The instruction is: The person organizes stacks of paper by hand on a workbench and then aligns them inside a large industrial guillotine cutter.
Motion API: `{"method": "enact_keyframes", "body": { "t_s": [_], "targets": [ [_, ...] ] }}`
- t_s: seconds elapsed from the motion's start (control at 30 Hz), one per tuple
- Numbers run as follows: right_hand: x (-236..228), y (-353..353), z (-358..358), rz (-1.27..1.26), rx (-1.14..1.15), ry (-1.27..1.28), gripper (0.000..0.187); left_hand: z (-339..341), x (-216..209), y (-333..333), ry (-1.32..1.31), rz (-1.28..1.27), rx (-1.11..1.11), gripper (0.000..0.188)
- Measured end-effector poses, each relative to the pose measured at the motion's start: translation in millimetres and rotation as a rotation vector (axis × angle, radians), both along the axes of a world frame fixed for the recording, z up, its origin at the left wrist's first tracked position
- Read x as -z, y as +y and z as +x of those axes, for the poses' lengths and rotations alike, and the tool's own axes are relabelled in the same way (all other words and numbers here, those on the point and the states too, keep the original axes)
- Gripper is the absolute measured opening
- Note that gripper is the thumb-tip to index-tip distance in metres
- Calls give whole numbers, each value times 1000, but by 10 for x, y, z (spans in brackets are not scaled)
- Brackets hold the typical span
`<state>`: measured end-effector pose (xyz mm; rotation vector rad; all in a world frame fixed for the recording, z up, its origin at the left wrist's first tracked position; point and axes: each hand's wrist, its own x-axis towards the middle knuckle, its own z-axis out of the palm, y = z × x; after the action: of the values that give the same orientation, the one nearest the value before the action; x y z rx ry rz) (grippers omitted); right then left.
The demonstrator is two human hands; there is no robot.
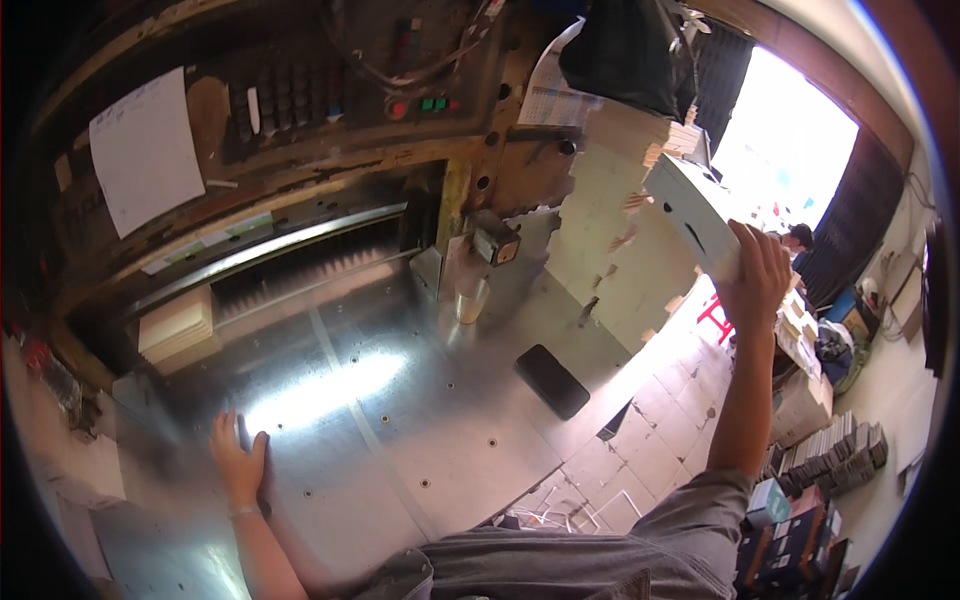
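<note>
My left hand point(238, 458) rests on the bare metal table point(400, 480) with its fingers spread, holding nothing. Out to the right, my right arm is stretched forward. My right hand point(757, 268) is closed around the near end of a pale grey, box-like block point(692, 208) with dark marks on its side. Whether that block is a box or a stack of paper, I cannot tell. It is raised near the edge of tall pale stacks point(615, 190); contact with them is unclear. A cream stack of paper point(178, 328) sits at the table's far left, beneath the machine's front.
A black phone point(552, 382) lies on the table's right part, with a clear cup point(472, 300) farther back. The machine's control panel point(420, 105) overhangs the far side. Tiled floor point(650, 440), bundled stacks point(830, 455) and a person point(798, 238) are at the right.
</note>
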<state>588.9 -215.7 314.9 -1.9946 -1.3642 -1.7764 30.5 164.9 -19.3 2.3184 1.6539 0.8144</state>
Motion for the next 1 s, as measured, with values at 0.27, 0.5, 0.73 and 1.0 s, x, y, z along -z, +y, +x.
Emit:
{"method": "enact_keyframes", "body": {
  "t_s": [0.27,0.5,0.73,1.0],
  "targets": [
    [1003,77,-892,16,-592,437,71,657,-328,-648,-647,-177,524,122],
    [2454,1338,-1750,58,-1397,1526,92,543,-868,-1337,-789,-352,795,110],
    [2974,1657,-2251,-227,-1474,2126,94,67,-429,-1611,-818,-460,589,81],
    [3249,1478,-2267,-795,-928,1961,53,135,-145,-1680,-613,-322,558,79]
  ]
}}
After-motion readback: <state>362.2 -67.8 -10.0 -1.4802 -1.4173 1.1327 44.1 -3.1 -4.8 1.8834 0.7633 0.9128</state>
